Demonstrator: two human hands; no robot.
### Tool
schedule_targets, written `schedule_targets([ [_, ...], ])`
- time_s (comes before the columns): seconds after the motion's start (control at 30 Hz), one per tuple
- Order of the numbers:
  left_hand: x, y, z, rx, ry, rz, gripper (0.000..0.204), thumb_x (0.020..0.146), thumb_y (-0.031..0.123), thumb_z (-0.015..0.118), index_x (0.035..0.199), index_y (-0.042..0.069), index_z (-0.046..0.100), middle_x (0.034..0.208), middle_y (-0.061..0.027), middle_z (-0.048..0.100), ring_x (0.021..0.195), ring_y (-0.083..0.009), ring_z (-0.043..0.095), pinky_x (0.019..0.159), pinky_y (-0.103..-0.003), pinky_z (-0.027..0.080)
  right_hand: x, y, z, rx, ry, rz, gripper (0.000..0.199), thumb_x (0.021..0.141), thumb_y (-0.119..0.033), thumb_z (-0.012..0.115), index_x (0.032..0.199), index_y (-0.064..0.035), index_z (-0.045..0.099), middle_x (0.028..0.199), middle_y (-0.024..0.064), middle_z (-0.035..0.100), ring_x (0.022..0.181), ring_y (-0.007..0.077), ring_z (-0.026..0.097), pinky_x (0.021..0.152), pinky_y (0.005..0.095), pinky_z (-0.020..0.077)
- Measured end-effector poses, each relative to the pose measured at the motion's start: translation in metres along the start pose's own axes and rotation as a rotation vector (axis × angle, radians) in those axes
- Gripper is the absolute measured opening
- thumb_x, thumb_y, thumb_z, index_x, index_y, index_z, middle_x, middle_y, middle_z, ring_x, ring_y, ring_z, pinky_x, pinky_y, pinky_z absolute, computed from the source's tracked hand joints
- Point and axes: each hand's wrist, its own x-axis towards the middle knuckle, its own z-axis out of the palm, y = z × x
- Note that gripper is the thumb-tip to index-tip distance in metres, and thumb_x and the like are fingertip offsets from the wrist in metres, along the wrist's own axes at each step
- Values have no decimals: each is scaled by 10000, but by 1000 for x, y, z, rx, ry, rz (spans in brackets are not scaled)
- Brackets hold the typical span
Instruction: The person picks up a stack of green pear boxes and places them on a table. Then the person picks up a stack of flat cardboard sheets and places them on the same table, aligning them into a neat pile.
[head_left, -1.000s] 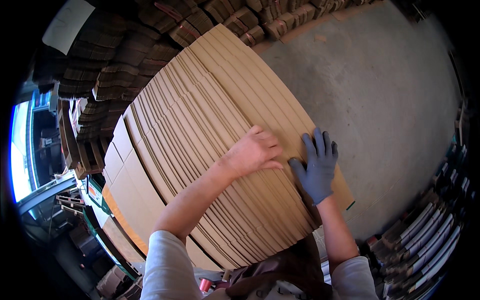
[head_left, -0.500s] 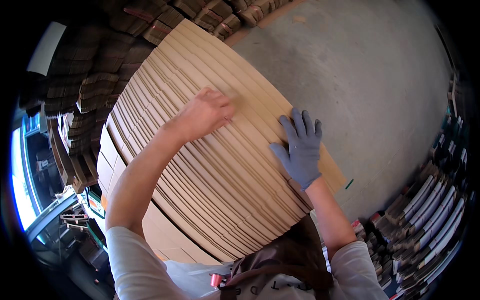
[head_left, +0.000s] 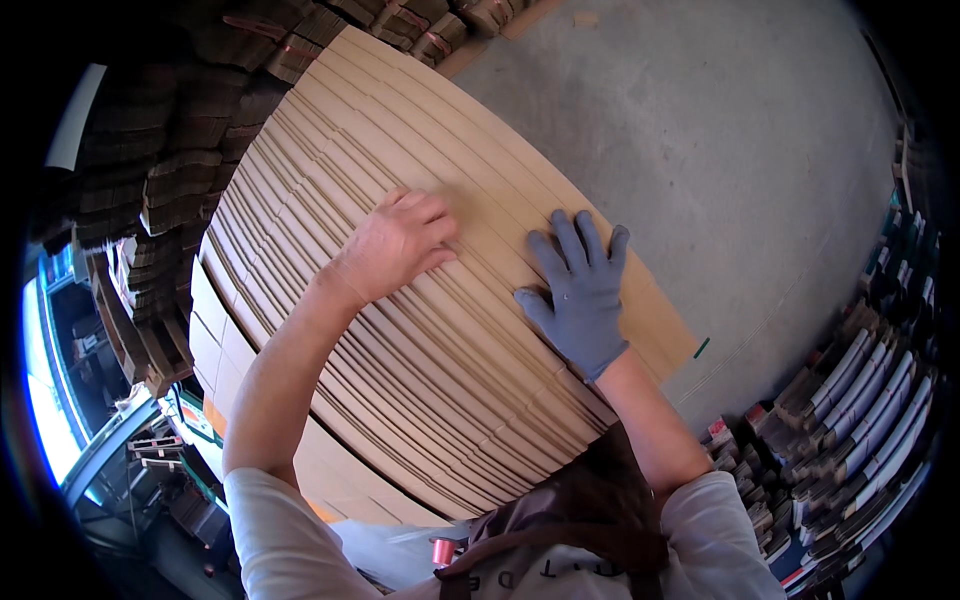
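A wide fan of overlapping brown cardboard sheets spreads out in front of me, with creases and layered edges showing. My left hand is bare and rests on the middle of the fan, its fingers curled against the sheet edges. Whether a sheet is pinched under those fingertips is hidden. A grey knitted glove covers my right hand, which lies flat with spread fingers on the outermost sheet, close to the fan's right edge.
Bundled stacks of folded cardboard rise at the far left, beside a wooden pallet. More strapped bundles stand at the lower right. Grey concrete floor extends beyond the fan. A small red spool-like object is near my apron.
My left hand has shifted slightly down and left, its fingers a little less tightly bunched. My right hand has slid slightly left across the top sheet. The view has moved a little.
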Motion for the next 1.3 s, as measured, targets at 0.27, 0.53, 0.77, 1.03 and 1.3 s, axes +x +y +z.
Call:
schedule_targets([
  [0.27,10,-2,-5,-19,13,51,257,802,255,799,899,111,609,927,-36,584,976,-270,563,911,-404,435,1,-1,3,10,17,0,604,771,-386,766,1292,-129,601,1424,171,492,1324,402,417,1045,704,260],
  [0.53,3,-1,3,-199,85,-34,293,797,246,818,862,85,583,853,-61,565,908,-288,551,871,-399,445,1,-1,0,-10,-11,11,626,750,-394,786,1283,-121,603,1440,173,483,1339,411,405,1057,720,252],
  [0.77,-4,-6,9,-225,61,-70,285,812,255,812,866,90,586,861,-49,562,904,-284,546,875,-404,440,-1,-1,4,10,-14,18,624,748,-386,792,1285,-128,607,1458,178,467,1363,414,390,1060,739,246],
  [1.03,-9,-5,14,-189,98,-56,290,811,267,811,866,93,586,887,-62,561,921,-290,551,878,-404,442,4,2,-1,7,-37,32,618,755,-377,788,1289,-132,597,1433,162,468,1348,404,392,1053,731,257],
  [1.3,-14,-2,12,-126,49,-56,274,812,259,808,878,91,602,918,-68,567,956,-294,562,897,-404,445,4,-5,-2,41,-11,37,589,767,-359,776,1279,-123,605,1424,141,477,1339,393,400,1055,724,265],
])
